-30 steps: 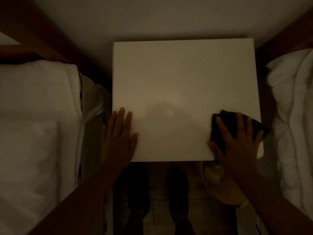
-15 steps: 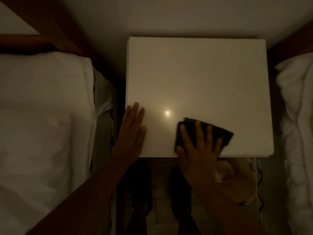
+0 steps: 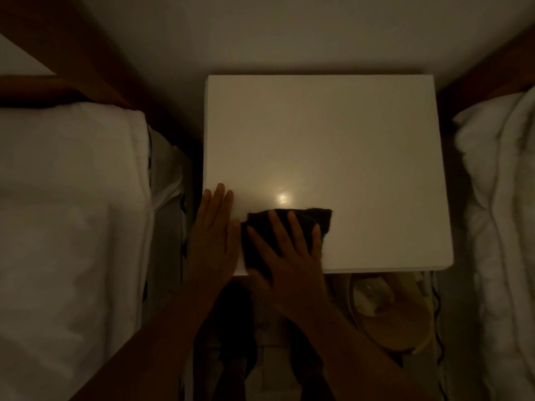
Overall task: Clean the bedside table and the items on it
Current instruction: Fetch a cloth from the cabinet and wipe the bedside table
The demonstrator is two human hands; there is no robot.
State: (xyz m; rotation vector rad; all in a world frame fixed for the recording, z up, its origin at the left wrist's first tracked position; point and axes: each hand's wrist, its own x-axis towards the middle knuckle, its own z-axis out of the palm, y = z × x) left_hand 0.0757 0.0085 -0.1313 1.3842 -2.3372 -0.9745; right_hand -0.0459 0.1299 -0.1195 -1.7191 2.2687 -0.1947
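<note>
The top of the white bedside table (image 3: 333, 134) is being wiped; the right hand (image 3: 289, 256) lies flat, fingers spread, pressing a dark cloth (image 3: 320, 221) onto its near left corner; the left hand (image 3: 214, 238) rests open just beside; next, I judge, a stroke across the farther surface.

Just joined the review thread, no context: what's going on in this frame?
A person is wiping a white bedside table that stands between two beds. The right hand presses a dark cloth flat on the front-left part of the top. The left hand rests flat on the front-left corner, right beside the cloth. Nothing else shows on the top. A pale round object sits below the front edge; too dim to identify.
</note>
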